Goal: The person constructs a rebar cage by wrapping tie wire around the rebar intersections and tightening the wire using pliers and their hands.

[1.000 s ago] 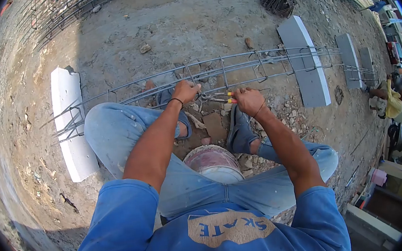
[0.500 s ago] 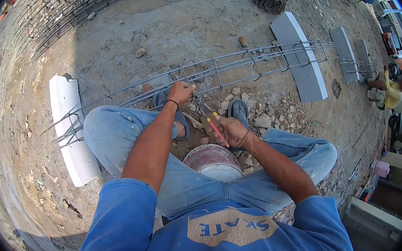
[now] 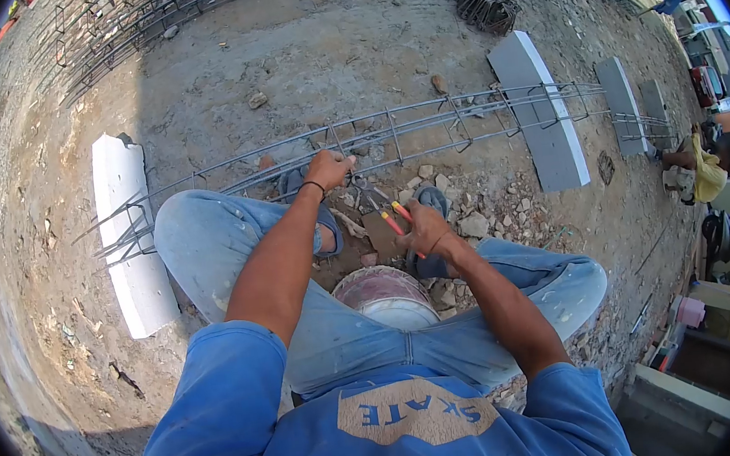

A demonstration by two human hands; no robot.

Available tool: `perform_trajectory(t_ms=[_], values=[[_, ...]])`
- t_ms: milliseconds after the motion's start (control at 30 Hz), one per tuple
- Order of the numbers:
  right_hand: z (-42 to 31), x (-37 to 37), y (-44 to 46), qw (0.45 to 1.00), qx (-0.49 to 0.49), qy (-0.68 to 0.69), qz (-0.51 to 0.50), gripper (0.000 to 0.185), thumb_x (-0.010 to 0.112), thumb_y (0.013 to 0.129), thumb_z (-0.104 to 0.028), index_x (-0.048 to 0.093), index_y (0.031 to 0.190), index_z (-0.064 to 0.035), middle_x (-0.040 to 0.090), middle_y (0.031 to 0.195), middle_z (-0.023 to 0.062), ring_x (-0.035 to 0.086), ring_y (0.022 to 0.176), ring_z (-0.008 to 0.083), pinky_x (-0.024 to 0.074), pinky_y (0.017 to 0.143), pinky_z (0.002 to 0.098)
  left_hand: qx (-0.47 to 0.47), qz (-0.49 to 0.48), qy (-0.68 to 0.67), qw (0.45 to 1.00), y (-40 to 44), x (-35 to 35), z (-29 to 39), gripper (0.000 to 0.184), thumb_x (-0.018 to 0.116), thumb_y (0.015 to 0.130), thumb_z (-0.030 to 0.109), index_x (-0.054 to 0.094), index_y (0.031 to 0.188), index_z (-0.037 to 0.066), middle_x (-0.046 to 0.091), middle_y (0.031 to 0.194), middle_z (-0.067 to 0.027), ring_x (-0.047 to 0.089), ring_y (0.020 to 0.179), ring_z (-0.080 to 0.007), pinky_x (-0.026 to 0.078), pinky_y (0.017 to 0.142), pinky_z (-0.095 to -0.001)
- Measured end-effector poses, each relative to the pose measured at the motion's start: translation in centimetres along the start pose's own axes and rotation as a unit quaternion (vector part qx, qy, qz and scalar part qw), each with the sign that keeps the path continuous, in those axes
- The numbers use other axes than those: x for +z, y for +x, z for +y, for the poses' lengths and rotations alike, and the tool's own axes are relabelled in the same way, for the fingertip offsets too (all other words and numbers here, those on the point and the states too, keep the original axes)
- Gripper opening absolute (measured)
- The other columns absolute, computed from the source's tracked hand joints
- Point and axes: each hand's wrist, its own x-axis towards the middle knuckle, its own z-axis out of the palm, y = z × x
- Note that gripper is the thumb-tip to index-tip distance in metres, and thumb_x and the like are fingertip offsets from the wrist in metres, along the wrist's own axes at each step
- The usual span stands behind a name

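Gripping red-handled pincers (image 3: pixel 392 222) in the right hand (image 3: pixel 426 229), fingers curled round, pointing the head forward-left toward the rebar cage (image 3: pixel 395 136) running lengthwise left to right just ahead. Holding the left hand (image 3: pixel 329 169) nearer, at the near bars, leaving any pinch there impossible to tell.
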Motion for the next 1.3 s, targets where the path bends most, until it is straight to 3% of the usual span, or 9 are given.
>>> perform_trajectory(t_ms=[233, 367, 500, 533, 733, 833, 1033, 1233, 1300], values=[[-0.7, -0.9, -1.1, 0.841, -0.134, -0.419, 0.315, 0.036, 0.058, 0.092, -0.016, 0.058, 0.122, 0.0028, 0.058, 0.118, 0.0207, 0.060, 0.108, 0.0365, 0.0526, 0.081, 0.0462, -0.008, -0.003, 0.002, 1.000, 0.3, -0.1, 0.0, 0.039, 0.068, 0.095, 0.040, 0.079, 0.088, 0.003, 0.073, 0.074, -0.0114, 0.071, 0.061, -0.0205, 0.055, 0.068, -0.0387], [1.6, 0.8, -0.1, 0.853, -0.118, -0.450, 0.235, 0.036, 0.058, 0.092, -0.019, 0.060, 0.121, 0.0036, 0.062, 0.108, 0.0199, 0.064, 0.093, 0.0347, 0.0538, 0.077, 0.0467, 0.003, 0.035, 0.055, 0.998, 0.3, 0.8, -0.4, 0.039, 0.068, 0.095, 0.039, 0.078, 0.087, 0.003, 0.070, 0.065, -0.0098, 0.071, 0.062, -0.0216, 0.055, 0.069, -0.0387], [0.9, 0.9, 1.2, 1.000, 0.015, 0.011, 0.015, 0.042, 0.058, 0.101, -0.034, 0.062, 0.112, 0.0057, 0.066, 0.083, 0.0151, 0.065, 0.065, 0.0256, 0.0517, 0.053, 0.0384, -0.029, 0.016, 0.051, 0.998, 0.7, 0.3, -0.6, 0.040, 0.068, 0.091, 0.045, 0.080, 0.091, 0.007, 0.075, 0.096, -0.0210, 0.070, 0.098, -0.0383, 0.054, 0.088, -0.0467], [0.3, 0.7, 1.1, 0.946, 0.126, 0.281, -0.101, 0.048, 0.058, 0.103, -0.041, 0.062, 0.108, 0.0060, 0.066, 0.075, 0.0135, 0.065, 0.056, 0.0235, 0.0500, 0.045, 0.0361, -0.028, 0.015, 0.053, 0.998, 0.3, 0.3, -0.3, 0.040, 0.068, 0.091, 0.045, 0.080, 0.091, 0.007, 0.075, 0.096, -0.0210, 0.070, 0.098, -0.0383, 0.054, 0.088, -0.0467], [-1.2, 0.5, -0.1, 0.857, 0.170, 0.466, -0.141, 0.050, 0.070, 0.096, -0.044, 0.061, 0.103, 0.0051, 0.066, 0.071, 0.0110, 0.067, 0.053, 0.0210, 0.0534, 0.042, 0.0333, -0.045, 0.039, 0.039, 0.997, -0.7, 0.3, 1.0, 0.040, 0.069, 0.091, 0.045, 0.079, 0.087, 0.007, 0.075, 0.088, -0.0186, 0.071, 0.092, -0.0358, 0.054, 0.085, -0.0449], [-0.6, 1.2, -0.5, 0.988, 0.075, 0.135, -0.011, 0.045, 0.078, 0.089, -0.034, 0.059, 0.106, 0.0037, 0.069, 0.077, 0.0174, 0.073, 0.072, 0.0308, 0.0593, 0.060, 0.0416, -0.050, 0.020, 0.029, 0.998, -0.6, -0.1, 1.1, 0.039, 0.069, 0.092, 0.044, 0.079, 0.084, 0.008, 0.074, 0.080, -0.0154, 0.071, 0.086, -0.0343, 0.053, 0.083, -0.0449], [0.1, 2.1, 0.0, 0.893, -0.136, -0.292, 0.313, 0.038, 0.065, 0.091, -0.027, 0.057, 0.107, 0.0071, 0.070, 0.090, 0.0276, 0.072, 0.082, 0.0431, 0.0568, 0.070, 0.0524, -0.037, 0.021, 0.022, 0.999, 0.1, 0.3, 0.2, 0.041, 0.068, 0.092, 0.044, 0.077, 0.081, 0.006, 0.073, 0.077, -0.0141, 0.071, 0.085, -0.0340, 0.053, 0.084, -0.0461], [0.8, 1.7, 1.1, 0.954, -0.131, -0.218, 0.161, 0.040, 0.061, 0.099, -0.033, 0.061, 0.111, 0.0059, 0.069, 0.080, 0.0196, 0.065, 0.064, 0.0321, 0.0546, 0.061, 0.0415, -0.038, 0.031, 0.043, 0.998, 0.3, 0.5, -0.1, 0.041, 0.068, 0.092, 0.043, 0.077, 0.081, 0.005, 0.074, 0.081, -0.0158, 0.071, 0.090, -0.0343, 0.053, 0.086, -0.0468], [-1.8, -0.3, 0.4, 0.988, 0.086, 0.107, -0.078, 0.039, 0.057, 0.104, -0.037, 0.064, 0.108, 0.0011, 0.067, 0.078, 0.0126, 0.065, 0.065, 0.0191, 0.0549, 0.061, 0.0346, -0.023, 0.029, 0.042, 0.998, 0.1, 0.2, 0.1, 0.042, 0.068, 0.092, 0.043, 0.075, 0.078, 0.004, 0.074, 0.076, -0.0155, 0.072, 0.083, -0.0330, 0.054, 0.083, -0.0456]])
